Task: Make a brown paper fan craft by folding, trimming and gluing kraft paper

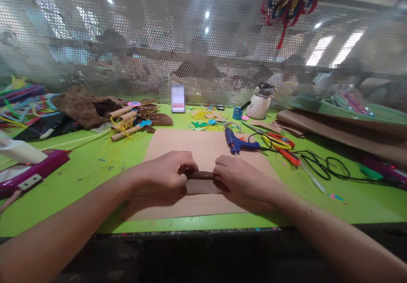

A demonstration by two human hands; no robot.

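A dark brown pleated paper strip [202, 175] lies crosswise between my hands, low in the middle of the head view. My left hand [168, 170] pinches its left end, thumb and fingers together. At the other end, the bent fingers of my right hand [238, 176] close on the strip. A flatter, paler brown piece [203, 186] shows just below it; whether the two are joined I cannot tell. Under both hands is a large tan cardboard sheet [178, 141]. The fingertips are partly hidden behind the knuckles.
A blue glue gun [238, 142] lies on the sheet's right edge, beside orange-and-yellow scissors [282, 145] and a black cable [324, 170]. Paper rolls [127, 115] and a purple power strip [47, 168] are at left. A phone [178, 98] and white jug [259, 105] stand behind.
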